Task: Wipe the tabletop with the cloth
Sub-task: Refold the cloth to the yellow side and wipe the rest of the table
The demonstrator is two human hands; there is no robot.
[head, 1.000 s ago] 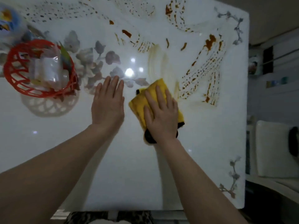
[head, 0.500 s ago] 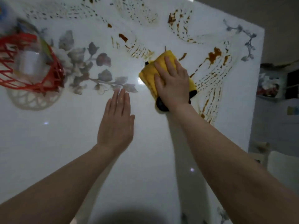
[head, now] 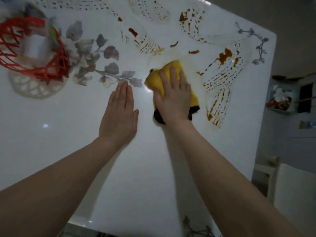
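The cloth (head: 171, 77), flattened under the right hand (head: 174, 98), has slid back toward the person; brown streaks (head: 224, 56) beyond remain. The left hand (head: 119, 115) rests flat on the table (head: 68, 134) beside it.

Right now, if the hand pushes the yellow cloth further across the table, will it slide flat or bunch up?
Probably it bunches a little: the yellow cloth looks soft and folded, with a rumpled far edge. The flat right hand pressing on it should keep it moving. The glossy tabletop likely lets it glide easily.

Head view, steeply down over tabletop (head: 51, 134), edges somewhat blurred.
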